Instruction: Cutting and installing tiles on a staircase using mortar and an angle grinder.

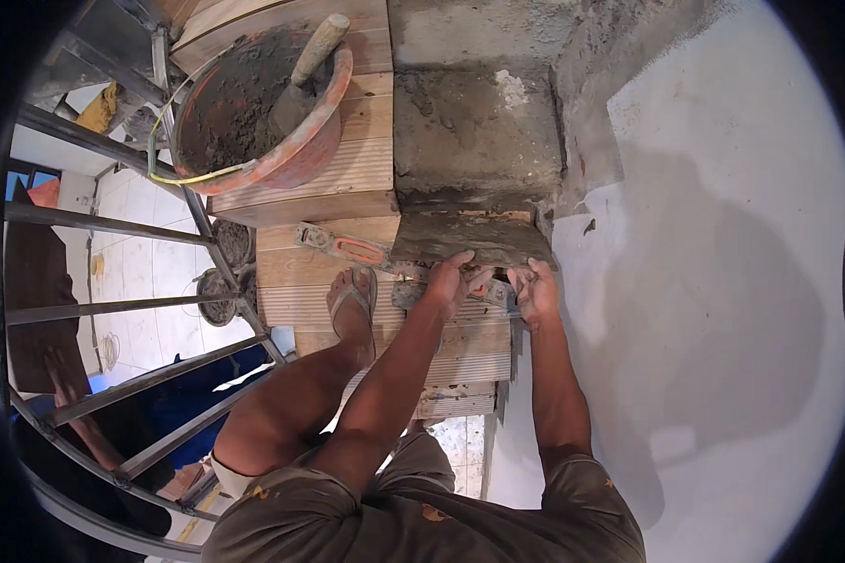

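Note:
Both my hands grip the near edge of a mortar-smeared tile [469,241] at the corner between the stairs and the white wall. My left hand [451,281] has its fingers over the edge near the middle. At the right end, beside the wall, my right hand [537,296] is closed on the same edge. A spirit level [321,238] with an orange-rimmed slot lies across the wood-look tiled step, partly hidden under the tile and my hands. Farther off is a bare cement step [479,131], rough and grey.
An orange bucket [296,155] of wet mortar stands on the upper left step, a trowel [321,49] stuck in it. A metal railing [113,228] runs along the left. Below it, another person's hand [64,377] touches a brown board [36,291]. The white wall [723,281] borders the right.

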Demonstrator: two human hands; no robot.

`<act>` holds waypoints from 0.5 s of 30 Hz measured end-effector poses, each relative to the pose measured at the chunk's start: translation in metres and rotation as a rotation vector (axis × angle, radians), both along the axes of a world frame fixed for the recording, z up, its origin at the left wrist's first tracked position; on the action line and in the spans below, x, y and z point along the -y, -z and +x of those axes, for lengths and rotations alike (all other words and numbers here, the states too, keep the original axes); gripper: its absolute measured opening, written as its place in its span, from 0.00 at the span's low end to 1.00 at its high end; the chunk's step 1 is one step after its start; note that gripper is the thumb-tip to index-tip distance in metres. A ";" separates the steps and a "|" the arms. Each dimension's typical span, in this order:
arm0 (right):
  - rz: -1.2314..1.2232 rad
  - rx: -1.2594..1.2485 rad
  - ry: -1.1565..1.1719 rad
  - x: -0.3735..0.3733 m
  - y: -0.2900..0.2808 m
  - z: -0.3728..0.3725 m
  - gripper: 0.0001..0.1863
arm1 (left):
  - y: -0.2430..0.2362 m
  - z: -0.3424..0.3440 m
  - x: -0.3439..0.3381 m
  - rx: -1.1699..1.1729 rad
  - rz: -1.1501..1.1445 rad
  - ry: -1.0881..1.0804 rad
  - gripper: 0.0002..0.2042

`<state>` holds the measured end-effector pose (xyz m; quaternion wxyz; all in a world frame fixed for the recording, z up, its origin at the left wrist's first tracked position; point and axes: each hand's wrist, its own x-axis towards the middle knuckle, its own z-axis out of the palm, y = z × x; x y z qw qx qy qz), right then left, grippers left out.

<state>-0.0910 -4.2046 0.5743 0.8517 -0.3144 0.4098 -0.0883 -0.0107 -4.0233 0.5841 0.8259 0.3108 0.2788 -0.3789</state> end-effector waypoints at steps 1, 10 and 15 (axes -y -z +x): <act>0.001 -0.013 -0.006 0.002 0.001 0.002 0.14 | 0.000 0.002 0.002 0.017 -0.010 0.000 0.12; -0.053 -0.024 -0.044 0.015 -0.014 0.028 0.15 | -0.026 0.022 0.029 -0.082 0.020 -0.077 0.17; -0.065 -0.071 -0.151 0.025 -0.030 0.052 0.29 | -0.036 0.048 0.041 -0.104 0.094 -0.122 0.21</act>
